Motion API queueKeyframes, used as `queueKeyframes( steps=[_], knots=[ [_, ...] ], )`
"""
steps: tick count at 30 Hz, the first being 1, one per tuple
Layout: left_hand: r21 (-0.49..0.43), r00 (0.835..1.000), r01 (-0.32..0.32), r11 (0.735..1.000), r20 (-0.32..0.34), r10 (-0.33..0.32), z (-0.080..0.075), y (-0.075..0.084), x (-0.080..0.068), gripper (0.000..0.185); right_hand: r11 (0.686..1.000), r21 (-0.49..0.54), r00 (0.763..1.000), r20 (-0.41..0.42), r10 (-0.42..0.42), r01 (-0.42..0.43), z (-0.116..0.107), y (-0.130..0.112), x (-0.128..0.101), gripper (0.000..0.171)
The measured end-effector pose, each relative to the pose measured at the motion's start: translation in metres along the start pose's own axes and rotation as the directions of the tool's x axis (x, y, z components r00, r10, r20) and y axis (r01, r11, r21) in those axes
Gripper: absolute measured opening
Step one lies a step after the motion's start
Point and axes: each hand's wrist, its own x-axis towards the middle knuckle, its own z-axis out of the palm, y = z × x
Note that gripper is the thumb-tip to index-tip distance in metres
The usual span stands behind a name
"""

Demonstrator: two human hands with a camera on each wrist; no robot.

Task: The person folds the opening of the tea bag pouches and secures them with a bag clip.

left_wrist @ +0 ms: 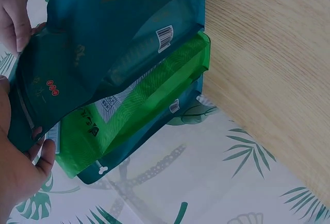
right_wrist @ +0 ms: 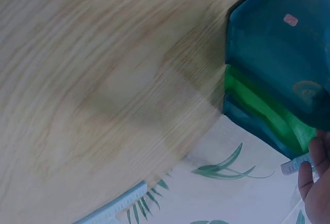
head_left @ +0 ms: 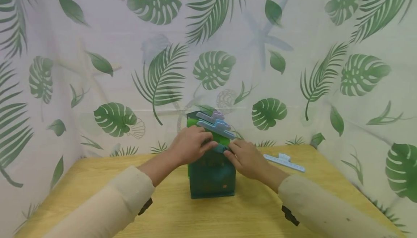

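A dark teal pouch (head_left: pixel 211 178) stands upright at the front, its top edge folded over. My left hand (head_left: pixel 193 144) pinches one upper corner, with fingers behind and thumb in front in the left wrist view. On the opposite upper corner, my right hand (head_left: pixel 246 158) grips the same pouch. Behind it stands a green pouch (left_wrist: pixel 116 123), and at the back another dark teal pouch (left_wrist: pixel 149 141). A blue sealing clip (head_left: pixel 215 127) and a purple sealing clip (head_left: pixel 205 117) lie across the tops of these rear pouches. In the right wrist view, only some right-hand fingers (right_wrist: pixel 318 157) show.
Right of the pouches, a loose light-blue sealing clip (head_left: pixel 284 162) lies near the back of the wooden table (head_left: pixel 156 212). A leaf-patterned curtain (head_left: pixel 228 32) hangs behind and along both sides of the table.
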Motion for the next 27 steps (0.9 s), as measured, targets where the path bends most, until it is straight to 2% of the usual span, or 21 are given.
queueKeyframes(
  steps=[4, 6, 11, 16, 18, 21, 27],
  knots=[
    [0.0, 0.999, -0.027, 1.0, -0.024, 0.027, 0.002, 0.0, 0.004, 0.023, 1.0, -0.028, 0.999, -0.048, -0.013, 0.012, 0.001, 0.003, 0.003, 0.022],
    [-0.001, 0.999, -0.028, 1.0, -0.042, 0.028, 0.004, 0.001, 0.005, 0.022, 0.999, -0.044, 0.999, -0.044, -0.013, 0.011, 0.001, 0.004, 0.002, 0.024],
    [0.005, 0.996, -0.015, 1.0, -0.083, 0.015, 0.006, 0.001, 0.003, 0.02, 0.998, -0.063, 0.999, 0.041, 0.017, -0.014, -0.004, 0.007, -0.005, 0.027],
    [0.004, 0.994, -0.024, 1.0, -0.106, 0.024, 0.007, -0.001, -0.001, 0.019, 0.99, -0.078, 0.986, 0.113, 0.123, -0.114, -0.008, 0.031, -0.019, 0.023],
    [-0.002, 0.994, -0.028, 1.0, -0.108, 0.027, 0.008, -0.001, 0.0, 0.019, 0.977, -0.118, 0.972, 0.134, 0.193, -0.178, -0.011, 0.046, -0.027, 0.025],
    [-0.005, 0.994, -0.03, 1.0, -0.105, 0.029, 0.008, -0.002, 0.001, 0.02, 0.945, -0.186, 0.937, 0.175, 0.302, -0.27, -0.013, 0.07, -0.041, 0.029],
    [0.006, 0.994, -0.024, 1.0, -0.102, 0.025, 0.008, -0.001, 0.0, 0.019, 0.888, -0.288, 0.861, 0.266, 0.434, -0.359, -0.01, 0.109, -0.069, 0.043]
  ],
)
